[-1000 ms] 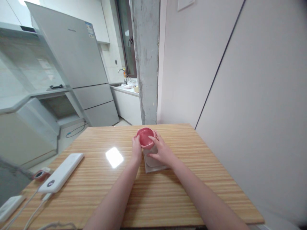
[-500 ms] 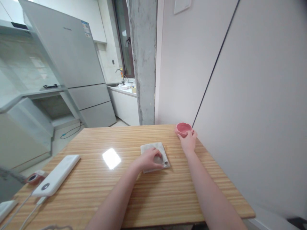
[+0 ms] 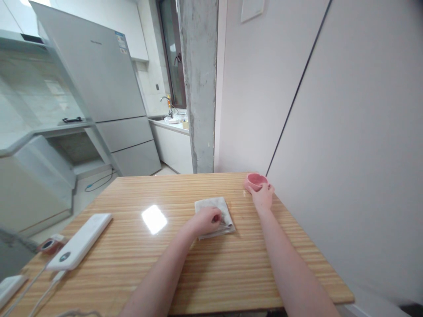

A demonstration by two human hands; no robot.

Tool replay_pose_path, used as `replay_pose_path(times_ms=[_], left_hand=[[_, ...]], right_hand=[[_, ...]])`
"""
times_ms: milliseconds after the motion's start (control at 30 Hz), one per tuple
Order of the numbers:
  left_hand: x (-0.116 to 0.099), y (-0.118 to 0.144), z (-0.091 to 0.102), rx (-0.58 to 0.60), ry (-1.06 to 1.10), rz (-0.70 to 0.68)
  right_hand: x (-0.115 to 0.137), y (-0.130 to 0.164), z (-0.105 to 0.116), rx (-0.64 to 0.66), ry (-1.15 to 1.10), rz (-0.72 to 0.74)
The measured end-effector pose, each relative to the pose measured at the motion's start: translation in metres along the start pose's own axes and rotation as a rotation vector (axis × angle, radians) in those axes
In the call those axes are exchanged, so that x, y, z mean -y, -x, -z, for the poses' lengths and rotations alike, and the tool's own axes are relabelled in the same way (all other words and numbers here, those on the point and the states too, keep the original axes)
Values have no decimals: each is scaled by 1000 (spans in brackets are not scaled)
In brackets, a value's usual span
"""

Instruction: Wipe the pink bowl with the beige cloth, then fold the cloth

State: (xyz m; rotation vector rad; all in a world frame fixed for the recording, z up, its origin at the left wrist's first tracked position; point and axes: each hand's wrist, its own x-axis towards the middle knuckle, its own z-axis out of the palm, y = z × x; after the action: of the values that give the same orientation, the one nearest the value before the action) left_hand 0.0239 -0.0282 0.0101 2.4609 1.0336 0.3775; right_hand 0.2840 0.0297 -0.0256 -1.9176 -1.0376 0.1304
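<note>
Fingers of the left hand (image 3: 205,220): curled down onto one folded grey cloth (image 3: 214,211), pinching its near edge; a small red spot showed between fingertips and cloth, too small to tell what it was.
Fingers of the right hand (image 3: 263,194): wrapped round the near side of one pink bowl (image 3: 256,180), thumb toward the rim.
Pink bowl: upright at the far right corner of the wooden table (image 3: 198,273), near the wall; its inside looked plain pink, contents not made out.
Cloth: flat on the table, middle, well apart from the bowl.
Left side of the table: one white power bank (image 3: 81,241) with cables, one small red-and-white object (image 3: 49,243) beside it.
Background: one grey fridge (image 3: 99,88), one concrete pillar (image 3: 198,83).
</note>
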Motion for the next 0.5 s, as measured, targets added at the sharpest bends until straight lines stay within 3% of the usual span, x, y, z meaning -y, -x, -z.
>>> replay_pose_path(times_ms=[167,233,300,400,500], left_hand=[[-2,4,4,57,-6,-26],[-3,5,4,61,-4,-31],[-2,4,2,26,11,-24],[0,1,0,-73,110,50],[6,-5,4,-264,384,190]], right_hand=[[14,6,4,-96,35,80],[26,12,6,-141,26,198],[41,20,6,-107,-48,380],[60,38,4,117,-172,524],[71,55,-2,454,-169,441]])
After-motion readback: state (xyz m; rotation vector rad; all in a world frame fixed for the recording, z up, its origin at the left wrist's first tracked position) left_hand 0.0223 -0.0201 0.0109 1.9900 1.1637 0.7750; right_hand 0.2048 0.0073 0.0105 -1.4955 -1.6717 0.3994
